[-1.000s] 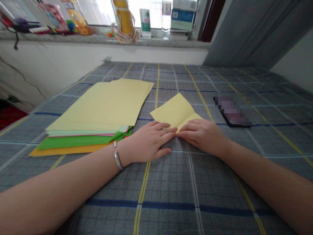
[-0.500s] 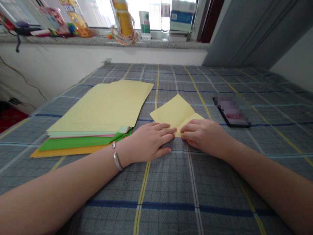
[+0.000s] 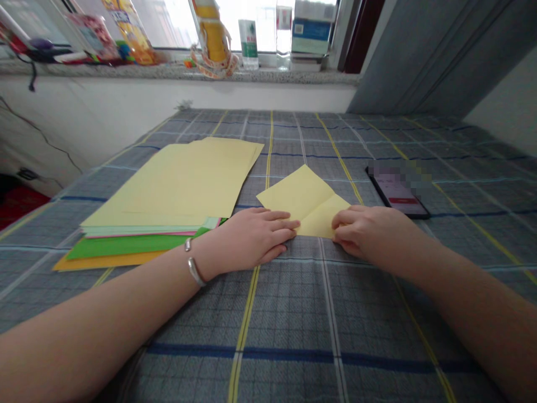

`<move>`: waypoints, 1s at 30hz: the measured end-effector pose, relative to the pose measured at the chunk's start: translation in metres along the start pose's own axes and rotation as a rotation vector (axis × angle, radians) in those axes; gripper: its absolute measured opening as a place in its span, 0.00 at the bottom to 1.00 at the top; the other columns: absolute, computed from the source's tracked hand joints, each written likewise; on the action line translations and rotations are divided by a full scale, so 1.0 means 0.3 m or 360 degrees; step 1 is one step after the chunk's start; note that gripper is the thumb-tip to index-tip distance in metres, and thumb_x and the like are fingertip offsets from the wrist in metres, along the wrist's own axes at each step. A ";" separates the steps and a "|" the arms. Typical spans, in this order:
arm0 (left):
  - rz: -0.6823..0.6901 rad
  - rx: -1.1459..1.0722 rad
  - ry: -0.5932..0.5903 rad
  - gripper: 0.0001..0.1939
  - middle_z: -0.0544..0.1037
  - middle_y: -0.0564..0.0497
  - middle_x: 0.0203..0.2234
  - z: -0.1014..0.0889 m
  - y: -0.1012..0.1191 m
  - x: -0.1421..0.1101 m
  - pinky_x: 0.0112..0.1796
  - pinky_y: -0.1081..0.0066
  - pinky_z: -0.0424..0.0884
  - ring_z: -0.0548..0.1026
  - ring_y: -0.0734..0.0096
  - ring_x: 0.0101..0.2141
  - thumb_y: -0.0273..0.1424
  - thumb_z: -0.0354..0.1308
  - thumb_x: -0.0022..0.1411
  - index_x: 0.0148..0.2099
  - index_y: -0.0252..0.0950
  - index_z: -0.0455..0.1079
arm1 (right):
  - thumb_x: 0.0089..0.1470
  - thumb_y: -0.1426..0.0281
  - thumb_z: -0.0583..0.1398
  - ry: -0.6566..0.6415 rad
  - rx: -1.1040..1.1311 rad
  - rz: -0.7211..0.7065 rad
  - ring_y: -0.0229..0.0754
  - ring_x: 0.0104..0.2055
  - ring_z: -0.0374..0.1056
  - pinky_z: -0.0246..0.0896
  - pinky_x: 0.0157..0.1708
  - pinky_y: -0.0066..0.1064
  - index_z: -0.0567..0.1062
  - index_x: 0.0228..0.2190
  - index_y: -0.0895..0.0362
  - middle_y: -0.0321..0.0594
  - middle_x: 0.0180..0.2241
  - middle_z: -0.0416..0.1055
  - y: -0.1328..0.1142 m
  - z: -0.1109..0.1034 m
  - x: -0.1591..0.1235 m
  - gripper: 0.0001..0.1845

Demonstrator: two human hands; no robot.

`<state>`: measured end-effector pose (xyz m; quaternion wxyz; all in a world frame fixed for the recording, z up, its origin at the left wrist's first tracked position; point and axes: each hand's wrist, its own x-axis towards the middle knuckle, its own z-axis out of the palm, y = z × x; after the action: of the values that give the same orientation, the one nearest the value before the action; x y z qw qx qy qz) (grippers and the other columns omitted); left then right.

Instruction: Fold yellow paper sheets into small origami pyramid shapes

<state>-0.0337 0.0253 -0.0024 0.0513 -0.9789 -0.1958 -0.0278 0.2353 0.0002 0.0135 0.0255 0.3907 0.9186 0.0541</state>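
A grey checked bedsheet (image 3: 377, 336) with yellow and blue stripes filled most of the view. It ran back to a white wall (image 3: 168, 95) below a stone window sill (image 3: 180, 73), where a clear bottle (image 3: 284, 33) and a stack of boxes (image 3: 312, 28) stood among other items. On the bedsheet, to the left, lay a stack of paper (image 3: 168, 190), pale yellow on top, with green and orange sheets showing beneath. To the right lay a phone (image 3: 398, 193), its screen partly blurred.

Between them sat a folded pale yellow sheet (image 3: 300, 198), flat on the bedsheet, with a triangular flap at its lower right. The left hand (image 3: 255, 235), a silver bangle (image 3: 193, 267) at its wrist, lay open and flat, its fingers resting over the sheet's lower left edge. The right hand (image 3: 373, 232) was narrower, its fingers curled against the flap's lower edge; whether it pinched the paper could not be told.

Compared with the earlier frame, the right hand had drawn rightward, opening a gap between the hands, whose fingertips had nearly met.
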 end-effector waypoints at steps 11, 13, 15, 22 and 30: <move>0.0020 0.0064 -0.0006 0.16 0.69 0.50 0.57 -0.016 -0.010 -0.009 0.54 0.61 0.65 0.67 0.60 0.57 0.30 0.49 0.67 0.55 0.37 0.68 | 0.52 0.72 0.60 -0.0065 0.0081 0.0217 0.38 0.28 0.68 0.45 0.21 0.30 0.77 0.19 0.51 0.36 0.29 0.75 0.033 -0.010 -0.046 0.13; 0.0031 0.0073 -0.0021 0.16 0.69 0.49 0.58 -0.018 -0.011 -0.010 0.54 0.60 0.65 0.67 0.60 0.57 0.30 0.50 0.66 0.55 0.37 0.68 | 0.52 0.73 0.59 -0.0081 0.0087 0.0221 0.38 0.27 0.68 0.46 0.21 0.30 0.77 0.18 0.51 0.37 0.28 0.75 0.035 -0.012 -0.052 0.13; 0.0039 0.0071 -0.0025 0.17 0.69 0.49 0.58 -0.017 -0.011 -0.010 0.55 0.60 0.65 0.67 0.59 0.57 0.30 0.50 0.66 0.55 0.37 0.67 | 0.51 0.74 0.60 -0.0108 0.0087 0.0228 0.38 0.27 0.68 0.47 0.22 0.30 0.77 0.18 0.51 0.37 0.28 0.74 0.037 -0.014 -0.058 0.13; 0.0047 0.0068 -0.0012 0.17 0.69 0.48 0.58 -0.012 -0.012 -0.015 0.54 0.61 0.65 0.66 0.61 0.58 0.28 0.51 0.65 0.56 0.37 0.66 | 0.50 0.75 0.59 -0.0137 0.0014 0.0254 0.38 0.25 0.68 0.50 0.21 0.30 0.76 0.18 0.53 0.39 0.25 0.74 0.047 -0.011 -0.076 0.13; 0.0088 0.0105 -0.0025 0.16 0.69 0.50 0.58 -0.028 -0.024 -0.020 0.57 0.60 0.62 0.68 0.61 0.56 0.29 0.50 0.66 0.55 0.39 0.66 | 0.46 0.78 0.60 -0.0116 0.0055 0.0312 0.40 0.24 0.68 0.51 0.22 0.32 0.75 0.16 0.53 0.39 0.24 0.73 0.045 -0.005 -0.088 0.13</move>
<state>-0.0423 0.0288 0.0061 0.0828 -0.9819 -0.1697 -0.0123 0.2630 -0.0095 0.0167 0.0468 0.4809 0.8752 0.0261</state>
